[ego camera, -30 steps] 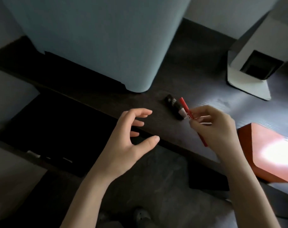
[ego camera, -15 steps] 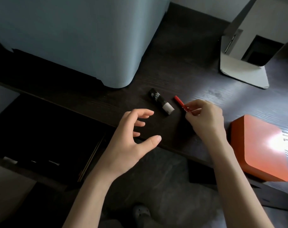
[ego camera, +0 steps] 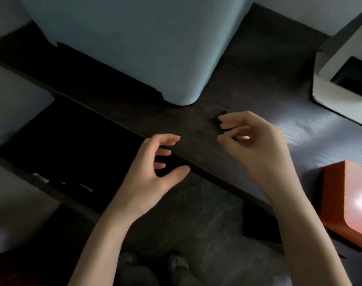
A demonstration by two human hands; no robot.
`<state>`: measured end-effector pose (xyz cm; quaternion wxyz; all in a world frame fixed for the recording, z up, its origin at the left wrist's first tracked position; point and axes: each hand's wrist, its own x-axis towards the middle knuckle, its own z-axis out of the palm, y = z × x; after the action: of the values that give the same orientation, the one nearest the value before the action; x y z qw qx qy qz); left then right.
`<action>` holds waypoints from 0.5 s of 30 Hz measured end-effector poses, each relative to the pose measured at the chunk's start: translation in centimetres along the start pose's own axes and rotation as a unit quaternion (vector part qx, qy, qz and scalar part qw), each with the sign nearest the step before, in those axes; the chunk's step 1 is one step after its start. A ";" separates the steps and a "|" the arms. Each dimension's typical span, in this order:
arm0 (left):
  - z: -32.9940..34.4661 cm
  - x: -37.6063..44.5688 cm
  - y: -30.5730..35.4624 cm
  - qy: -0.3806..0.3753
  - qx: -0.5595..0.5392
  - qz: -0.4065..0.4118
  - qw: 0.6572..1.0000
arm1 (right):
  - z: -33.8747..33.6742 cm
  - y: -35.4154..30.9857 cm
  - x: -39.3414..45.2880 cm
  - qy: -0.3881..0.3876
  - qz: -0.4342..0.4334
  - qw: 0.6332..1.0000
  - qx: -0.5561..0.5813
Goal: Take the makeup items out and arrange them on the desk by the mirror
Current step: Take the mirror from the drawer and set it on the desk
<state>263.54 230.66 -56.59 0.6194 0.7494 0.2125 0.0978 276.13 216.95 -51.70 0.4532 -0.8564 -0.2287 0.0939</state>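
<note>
Left hand (ego camera: 153,164): empty, fingers loosely spread, over the desk (ego camera: 188,129) front edge. Right hand (ego camera: 252,141): curled over the black-and-white tube (ego camera: 219,118), which it mostly hides; grip uncertain. Tube lies flat, dark end pointing far-left. Red pencil seen earlier is now hidden. Orange box (ego camera: 349,201) at right, closed. Mirror base (ego camera: 339,100) far right.

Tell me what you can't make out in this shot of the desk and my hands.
- Dark tube: head view, mostly covered by the right hand; only its far end shows.
- Right hand's grip: fingers curl over it; touching or holding, cannot tell.
- Red pencil: not visible, possibly under that hand.
- Open drawer: too dark to see inside.
- Orange box: cut off by the right edge, washed out by glare.
</note>
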 end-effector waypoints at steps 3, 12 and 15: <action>-2.6 -1.3 -1.5 0.029 -0.020 -0.023 0.999 | 3.4 -1.8 -0.2 -0.060 -0.023 0.998 0.020; -12.1 -5.7 -7.8 0.133 -0.034 -0.076 0.988 | 17.1 -5.2 -1.0 -0.232 -0.068 0.970 0.010; -15.1 -7.1 -9.9 0.172 -0.041 -0.093 0.980 | 22.5 -4.2 -0.8 -0.277 -0.058 0.959 -0.014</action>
<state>249.10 242.33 -62.10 0.6099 0.6724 0.3807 0.1760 265.81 235.12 -61.18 0.3648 -0.7885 -0.3960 0.2972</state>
